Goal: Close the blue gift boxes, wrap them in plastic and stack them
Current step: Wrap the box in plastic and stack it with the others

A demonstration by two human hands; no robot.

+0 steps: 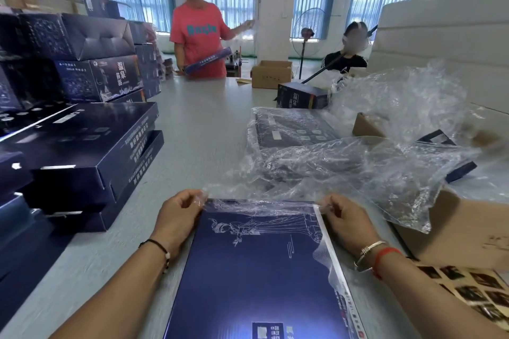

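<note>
A closed blue gift box with a white line drawing lies flat in front of me. A clear plastic bag billows beyond its far edge, with the bag's mouth over that edge. My left hand pinches the plastic at the box's far left corner. My right hand pinches it at the far right corner. Another blue box wrapped in plastic lies further back.
Stacks of blue boxes fill the table's left side. Cardboard cartons and printed sheets sit at the right. A person in a red shirt stands across the table holding a box; another person sits behind.
</note>
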